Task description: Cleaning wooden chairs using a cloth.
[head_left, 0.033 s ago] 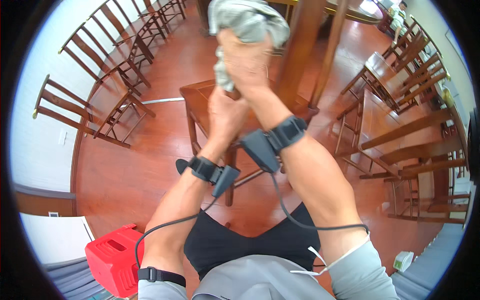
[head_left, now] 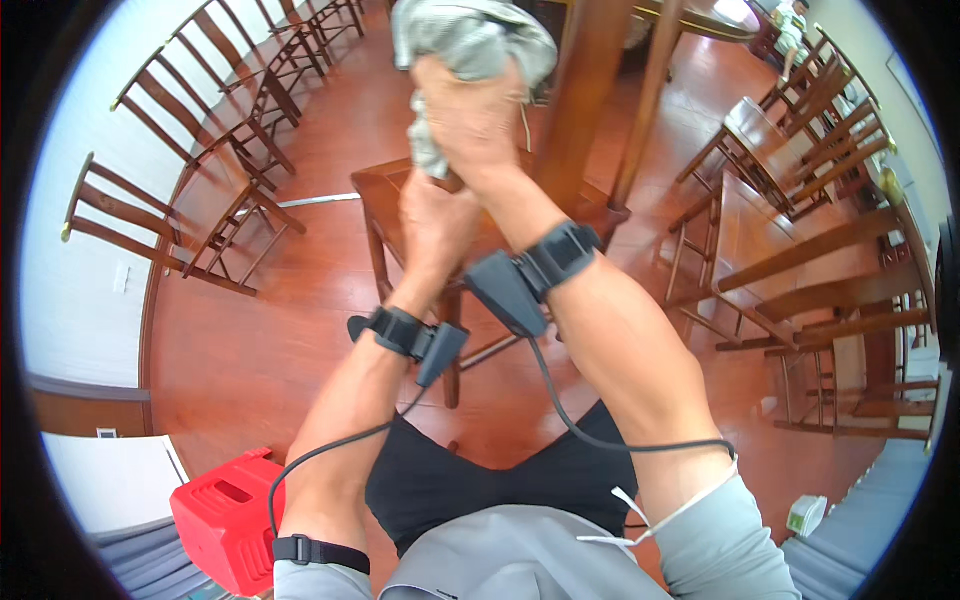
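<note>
A grey cloth (head_left: pixel 475 40) is bunched in a person's right hand (head_left: pixel 480 125), fingers closed around it, above a wooden chair (head_left: pixel 385 185). The left hand (head_left: pixel 435 220) sits just below, its fingers hidden and their state unclear. Side chairs (head_left: pixel 215 205) stand left and right; a red plastic box (head_left: pixel 220 525) appears at lower left.

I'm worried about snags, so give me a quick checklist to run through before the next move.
1. Right hand on the gray cloth: ok, gripping it.
2. Left hand grip: cannot tell, partly hidden.
3. Cables clear of the cloth: ok, both trail behind the hands.
4. Black wristbands in place: ok, both on.
5. Red plastic item clear of the hands: ok, off to the left.
6. All chair legs on the floor: cannot tell, some hidden.
</note>
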`<state>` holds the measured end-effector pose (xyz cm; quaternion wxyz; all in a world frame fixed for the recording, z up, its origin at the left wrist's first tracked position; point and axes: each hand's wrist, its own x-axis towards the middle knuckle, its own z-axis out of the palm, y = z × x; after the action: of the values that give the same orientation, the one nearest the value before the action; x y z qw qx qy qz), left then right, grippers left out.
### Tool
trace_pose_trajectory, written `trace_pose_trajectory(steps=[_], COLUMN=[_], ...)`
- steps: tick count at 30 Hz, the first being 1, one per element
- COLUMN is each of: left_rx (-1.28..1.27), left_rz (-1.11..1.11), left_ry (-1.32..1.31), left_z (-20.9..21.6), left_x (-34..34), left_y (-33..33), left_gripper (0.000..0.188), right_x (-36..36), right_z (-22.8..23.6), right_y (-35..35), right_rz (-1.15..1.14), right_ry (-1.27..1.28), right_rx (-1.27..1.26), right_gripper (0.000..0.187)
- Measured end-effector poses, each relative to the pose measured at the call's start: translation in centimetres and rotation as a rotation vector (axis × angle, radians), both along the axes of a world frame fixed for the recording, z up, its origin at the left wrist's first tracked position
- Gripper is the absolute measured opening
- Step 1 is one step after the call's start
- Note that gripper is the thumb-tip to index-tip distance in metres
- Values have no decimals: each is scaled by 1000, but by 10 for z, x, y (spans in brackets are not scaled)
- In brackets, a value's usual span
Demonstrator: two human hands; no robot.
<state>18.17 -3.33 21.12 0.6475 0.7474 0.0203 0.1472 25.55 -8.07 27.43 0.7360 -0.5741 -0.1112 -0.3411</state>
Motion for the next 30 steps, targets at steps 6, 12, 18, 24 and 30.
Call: trace_pose_trajectory(steps=[6,12,18,24,30], left_rx=[216,240,170,27,-4], left_rz=[158,226,260,239,224], left_ry=[106,110,117,96,96], left_z=[-15,-19,-18,-15,-20], left_x=[33,23,10,4,5], left_y=[47,78,81,87,98], left_gripper=[29,31,25,21,17], right_x=[-18,-60,-80,-121,-109], right_z=[13,-71,-111,-122,-138], right_y=[-37,-85,-100,-14,-34], right_rz=[333,294,274,310,193], right_ry=[177,275,42,-139,-317], right_rx=[-411,-728,-1084,-1240,-1276], right_gripper=[16,26,41,82,50])
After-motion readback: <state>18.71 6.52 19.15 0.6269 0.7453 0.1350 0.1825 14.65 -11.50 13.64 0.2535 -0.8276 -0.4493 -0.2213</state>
